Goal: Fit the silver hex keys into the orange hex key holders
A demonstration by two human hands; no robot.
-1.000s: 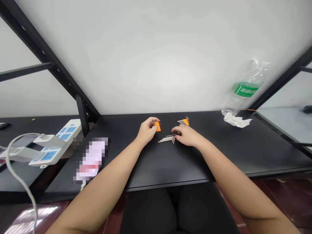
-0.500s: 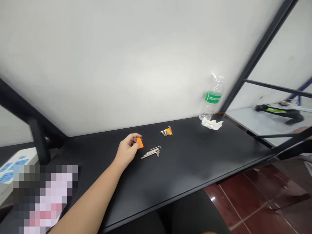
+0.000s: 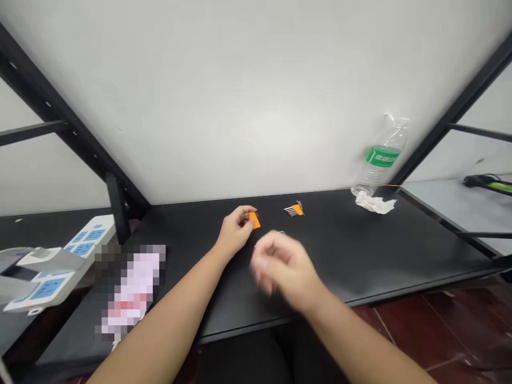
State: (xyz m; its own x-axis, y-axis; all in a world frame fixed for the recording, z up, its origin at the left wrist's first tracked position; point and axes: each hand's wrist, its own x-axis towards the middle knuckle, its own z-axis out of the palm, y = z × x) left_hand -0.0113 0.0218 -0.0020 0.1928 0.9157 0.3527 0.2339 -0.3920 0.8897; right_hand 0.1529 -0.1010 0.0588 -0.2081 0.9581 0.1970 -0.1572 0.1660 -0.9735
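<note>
One orange holder (image 3: pixel 255 220) in left hand (image 3: pixel 234 233), second holder (image 3: pixel 297 210), right hand (image 3: pixel 284 266) blurred

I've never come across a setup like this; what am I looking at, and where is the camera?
There's no machine here: these are a person's bare hands, seen from one camera worn on their head, looking forward and down. The left hand holds a small orange holder. The right hand is blurred, raised nearer the camera; whether it holds anything is unclear. On the black table lies a second orange holder with slim metal keys. At the back right are a clear bottle with a green label and a crumpled tissue.
</note>
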